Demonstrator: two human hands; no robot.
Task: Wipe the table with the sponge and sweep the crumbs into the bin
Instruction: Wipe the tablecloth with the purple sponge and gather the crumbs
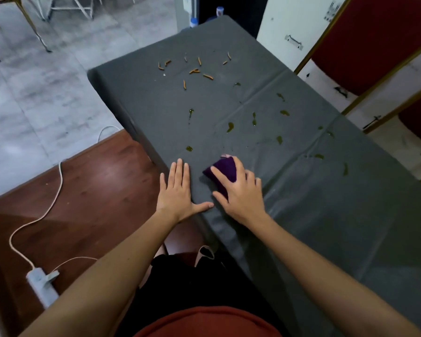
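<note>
A dark purple sponge (225,169) lies on the grey-clothed table (314,203) near its front left edge. My right hand (241,190) presses down on the sponge, fingers spread over its top. Flat on the cloth just left of it rests my left hand (179,193), fingers apart and holding nothing. Several orange crumb sticks (195,70) are scattered at the far end of the table. Several greenish sauce spots (230,126) dot the middle and right of the cloth. No bin is in view.
Left of the table is a brown wooden floor with a white cable and power strip (40,283). Beyond it lies grey tiled floor with chair legs (38,32). Red chairs with gold frames (374,45) stand close along the table's right side.
</note>
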